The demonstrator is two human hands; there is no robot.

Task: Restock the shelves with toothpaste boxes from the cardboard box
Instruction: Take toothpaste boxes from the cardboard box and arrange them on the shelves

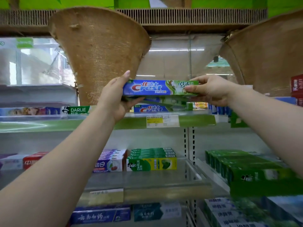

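Observation:
A blue and green Crest toothpaste box (157, 87) is held level in the air just above the top shelf (196, 119). My left hand (114, 97) grips its left end, thumb under and fingers behind. Its right end is pinched by my right hand (211, 90). A second box seems to lie under the first in the same grip, mostly hidden. Another Crest box (152, 109) lies on the shelf right below. The cardboard box is out of view.
Two woven cone-shaped baskets (101, 51) hang above the top shelf. A Darlie box (77, 110) sits left on that shelf. The shelf below holds purple, red and green Darlie boxes (151, 161). A stack of green boxes (246, 166) fills the right bay.

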